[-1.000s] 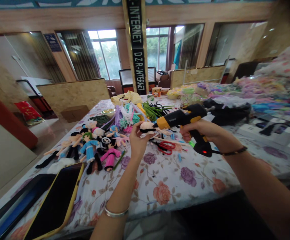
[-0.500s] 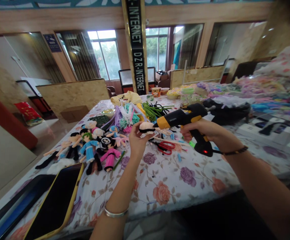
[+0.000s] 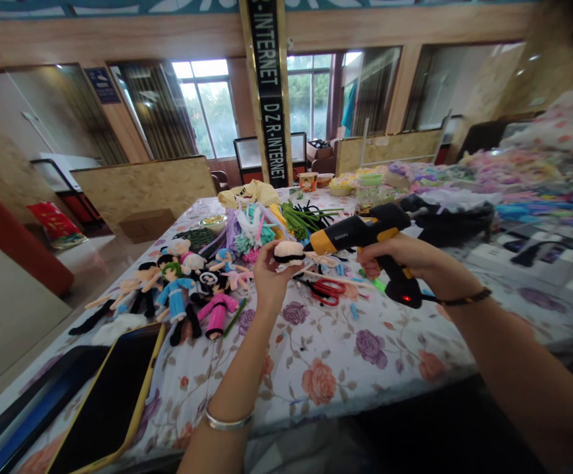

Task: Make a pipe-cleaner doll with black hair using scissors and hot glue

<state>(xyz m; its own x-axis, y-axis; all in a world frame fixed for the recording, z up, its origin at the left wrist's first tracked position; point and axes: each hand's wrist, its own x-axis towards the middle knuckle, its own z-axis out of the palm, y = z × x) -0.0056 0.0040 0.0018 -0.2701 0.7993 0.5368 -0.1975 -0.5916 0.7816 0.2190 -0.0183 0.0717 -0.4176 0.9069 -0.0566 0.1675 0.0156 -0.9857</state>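
My left hand (image 3: 270, 275) is closed around a small rounded peach-coloured fuzzy doll head (image 3: 289, 249) with a black band across it. In my right hand (image 3: 404, 258) is a black and yellow glue gun (image 3: 360, 232), its red light lit at the base of the handle. The gun's nozzle points left and meets or nearly meets the right side of the doll head; I cannot tell whether they touch. Below and to the right of the head, red-handled scissors (image 3: 329, 289) lie on the flowered tablecloth (image 3: 316, 342).
Several fuzzy dolls (image 3: 175, 296) lie on the left of the table. Behind them are bundles of coloured fuzzy stems (image 3: 254, 227). A phone in a yellow case (image 3: 113, 395) stands at the near left. White boxes (image 3: 527, 257) and a black bag (image 3: 451, 217) are at the right.
Almost nothing differs. The doll head has shifted very slightly left in my left hand, and the glue gun keeps nearly the same place at its right side.
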